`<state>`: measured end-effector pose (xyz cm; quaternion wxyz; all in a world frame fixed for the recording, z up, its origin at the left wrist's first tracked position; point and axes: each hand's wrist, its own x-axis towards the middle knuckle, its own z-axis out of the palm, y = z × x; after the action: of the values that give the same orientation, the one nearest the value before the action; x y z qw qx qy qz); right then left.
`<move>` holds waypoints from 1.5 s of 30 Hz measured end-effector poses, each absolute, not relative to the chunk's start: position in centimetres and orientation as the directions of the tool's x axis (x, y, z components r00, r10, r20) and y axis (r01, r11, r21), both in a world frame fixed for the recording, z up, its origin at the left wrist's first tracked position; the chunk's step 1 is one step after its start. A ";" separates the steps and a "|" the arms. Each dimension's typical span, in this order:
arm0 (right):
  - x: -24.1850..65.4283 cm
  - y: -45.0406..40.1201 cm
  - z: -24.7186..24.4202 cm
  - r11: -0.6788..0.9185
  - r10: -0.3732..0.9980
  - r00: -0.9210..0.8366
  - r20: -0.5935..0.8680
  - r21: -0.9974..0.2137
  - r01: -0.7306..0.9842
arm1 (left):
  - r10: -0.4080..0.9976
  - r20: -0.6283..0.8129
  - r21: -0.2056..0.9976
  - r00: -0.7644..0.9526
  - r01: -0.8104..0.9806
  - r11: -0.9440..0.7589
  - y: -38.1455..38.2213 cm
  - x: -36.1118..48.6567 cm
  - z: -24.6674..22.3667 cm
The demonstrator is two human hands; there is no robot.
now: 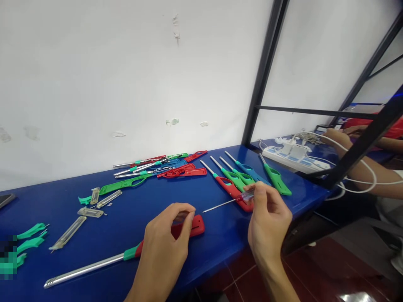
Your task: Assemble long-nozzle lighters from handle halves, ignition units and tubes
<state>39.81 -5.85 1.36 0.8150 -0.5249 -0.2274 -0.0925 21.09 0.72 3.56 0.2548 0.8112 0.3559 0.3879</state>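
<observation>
My right hand (267, 218) grips a screwdriver (220, 205) by its clear reddish handle, the thin metal shaft pointing left toward my other hand. My left hand (168, 243) is over a red gas lighter (197, 225) lying on the blue table. Its thumb and forefinger are pinched together; anything between them is too small to make out. The lighter's long silver barrel (85, 269) with a green collar extends to the lower left, and my left hand hides much of its red body.
Several whole lighters (231, 176) lie behind the screwdriver. Opened lighters and casing halves (182, 171) lie by the wall. Clear fuel tanks (69, 233) and green triggers (31, 237) are at left. A power strip (289, 157) and another person's arm (355, 167) are beyond the black frame (262, 79).
</observation>
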 end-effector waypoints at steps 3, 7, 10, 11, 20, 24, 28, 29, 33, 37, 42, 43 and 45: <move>39.6 -5.9 1.4 0.399 -0.007 0.878 0.479 -0.803 0.442 | 0.743 0.459 0.641 0.487 0.398 -0.657 0.4 21.3 3.3; 39.5 -5.8 1.4 0.370 -0.019 0.848 0.529 -0.785 0.498 | 0.704 0.521 0.609 0.481 0.369 -0.703 0.3 21.2 2.5; 39.5 -5.8 1.4 0.370 -0.007 0.837 0.546 -0.777 0.510 | 0.686 0.551 0.601 0.475 0.345 -0.721 0.5 21.1 2.1; 39.5 -5.9 1.4 0.373 -0.001 0.837 0.548 -0.776 0.508 | 0.680 0.554 0.599 0.481 0.336 -0.726 0.5 21.1 2.0; 39.3 -5.9 1.6 0.384 0.057 0.839 0.542 -0.787 0.482 | 0.661 0.574 0.599 0.484 0.301 -0.742 0.1 21.2 2.4; 39.3 -5.9 1.7 0.409 0.077 0.839 0.539 -0.784 0.467 | 0.670 0.565 0.605 0.483 0.310 -0.733 0.0 21.2 2.4; 39.3 -5.9 1.6 0.390 0.078 0.836 0.543 -0.789 0.475 | 0.663 0.562 0.602 0.495 0.306 -0.738 0.0 21.2 2.4; 39.4 -5.9 1.5 0.384 0.081 0.837 0.542 -0.792 0.475 | 0.660 0.563 0.600 0.497 0.303 -0.740 0.0 21.2 2.4; 39.5 -5.9 1.3 0.352 0.084 0.841 0.534 -0.806 0.476 | 0.642 0.574 0.592 0.507 0.284 -0.754 0.1 21.3 2.4; 39.5 -5.9 1.3 0.364 0.098 0.839 0.535 -0.804 0.470 | 0.620 0.576 0.582 0.533 0.266 -0.769 0.1 21.4 2.4; 39.6 -5.8 1.3 0.390 0.077 0.859 0.506 -0.808 0.441 | 0.644 0.565 0.602 0.516 0.275 -0.749 0.0 21.3 2.5; 39.7 -5.8 1.3 0.395 0.082 0.866 0.494 -0.813 0.427 | 0.651 0.563 0.608 0.509 0.279 -0.743 -0.1 21.3 2.4; 39.8 -5.8 1.2 0.403 0.109 0.875 0.472 -0.826 0.395 | 0.659 0.557 0.615 0.505 0.282 -0.736 -0.1 21.3 2.4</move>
<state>39.77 -5.78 1.21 0.8042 -0.5391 -0.2337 -0.0889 21.26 -0.07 2.42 0.2297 0.8365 0.2814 0.4103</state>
